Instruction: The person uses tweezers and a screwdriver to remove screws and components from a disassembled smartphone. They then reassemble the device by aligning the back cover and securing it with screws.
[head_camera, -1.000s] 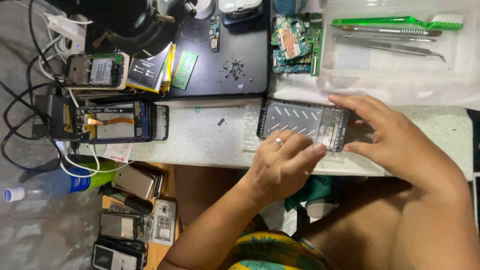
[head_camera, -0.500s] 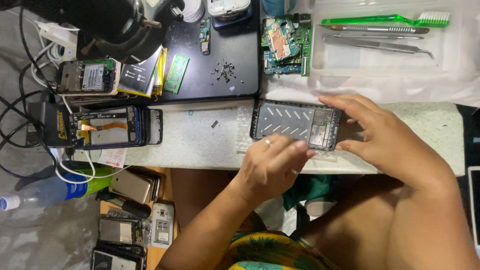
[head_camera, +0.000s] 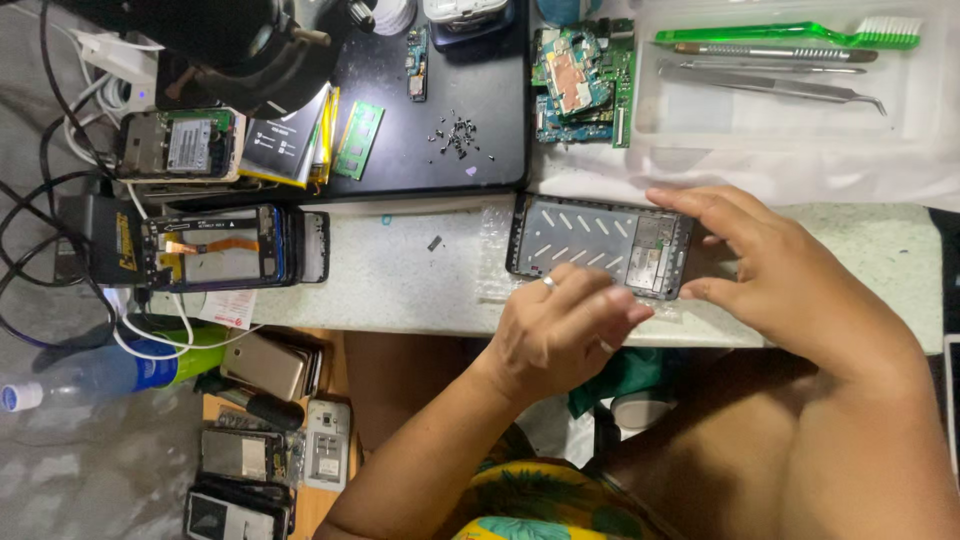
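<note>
I am looking down at a phone repair bench. Opened phones with exposed insides, a green bare circuit board and scattered tiny black screws cover it. Steel tweezers and a green plastic brush lie in a clear tray.

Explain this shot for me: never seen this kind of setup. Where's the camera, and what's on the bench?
One camera, worn on the person's head, looks straight down at a workbench. No machine: two bare hands. The left hand and right hand grip an opened phone frame lying on the pale countertop, one at each side. To the left lies another opened phone with an orange ribbon cable. Behind, a black mat carries a pile of tiny screws; next to it sit green circuit boards. A clear tray holds a green brush and tweezers. More phones are stacked lower left, near a plastic bottle.
</note>
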